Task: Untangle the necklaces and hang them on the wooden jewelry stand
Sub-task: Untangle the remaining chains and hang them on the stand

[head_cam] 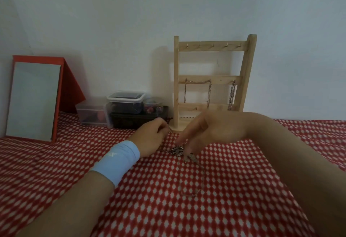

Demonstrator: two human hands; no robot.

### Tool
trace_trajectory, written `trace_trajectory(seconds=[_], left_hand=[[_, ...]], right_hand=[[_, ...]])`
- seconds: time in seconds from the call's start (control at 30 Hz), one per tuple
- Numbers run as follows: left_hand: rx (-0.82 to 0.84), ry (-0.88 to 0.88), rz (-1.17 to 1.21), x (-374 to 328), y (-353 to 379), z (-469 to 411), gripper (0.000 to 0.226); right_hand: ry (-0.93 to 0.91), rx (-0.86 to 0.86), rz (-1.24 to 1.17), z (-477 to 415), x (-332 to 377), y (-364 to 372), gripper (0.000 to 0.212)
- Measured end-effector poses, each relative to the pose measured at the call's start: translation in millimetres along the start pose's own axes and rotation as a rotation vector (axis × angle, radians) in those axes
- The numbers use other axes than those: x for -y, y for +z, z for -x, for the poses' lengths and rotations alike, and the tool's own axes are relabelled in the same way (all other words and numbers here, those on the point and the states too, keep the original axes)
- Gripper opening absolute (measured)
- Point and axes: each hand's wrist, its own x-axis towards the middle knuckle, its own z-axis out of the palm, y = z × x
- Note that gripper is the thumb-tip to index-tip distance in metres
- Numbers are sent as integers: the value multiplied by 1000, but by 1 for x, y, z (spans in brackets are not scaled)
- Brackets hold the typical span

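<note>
Necklaces lay tangled on the red-checked cloth before the wooden jewelry stand. Our left hand pinched one strand taut so our right hand could work the knot. Whether its blurred fingers gripped, we could not tell.

Head-worn view, forward and down.

Pale matt wood stand, metal chains, clear glossy plastic boxes, woven red-and-white cloth.
</note>
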Motion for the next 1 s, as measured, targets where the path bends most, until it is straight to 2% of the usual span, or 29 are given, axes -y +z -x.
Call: trace_trajectory(seconds=[0.07,0.1,0.13,0.17,0.23,0.3,0.4,0.5,0.57,0.7,0.83,1.0], left_hand=[[-27,-5,95,-2,1,-2,13],[-31,-1,150,-4,0,-1,13],[-28,7,200,-7,0,0,13],[-31,27,223,-9,0,1,13],[-56,92,181,-12,0,2,12],[-93,142,113,-12,0,4,10],[-160,174,-22,-6,-2,4,8],[-254,241,-126,1,0,3,8],[-261,257,-132,0,4,5,11],[-323,301,-116,-5,7,6,25],[-301,221,-159,-7,4,2,25],[-85,-13,347,-27,5,3,19]], right_hand=[[6,-409,122,-7,-2,6,19],[0,-530,86,-12,-3,11,21],[2,-566,64,-18,-6,18,20],[21,-535,93,-24,-10,26,19],[85,-381,235,-34,-17,39,33],[113,-299,247,-41,-26,47,38],[95,-346,90,-45,-35,49,26],[55,-477,-154,-43,-43,46,13],[29,-529,-255,-41,-44,46,15],[42,-512,-464,-40,-43,46,14],[22,-523,-547,-38,-39,45,18],[-9,-558,-658,-41,-35,48,28]])
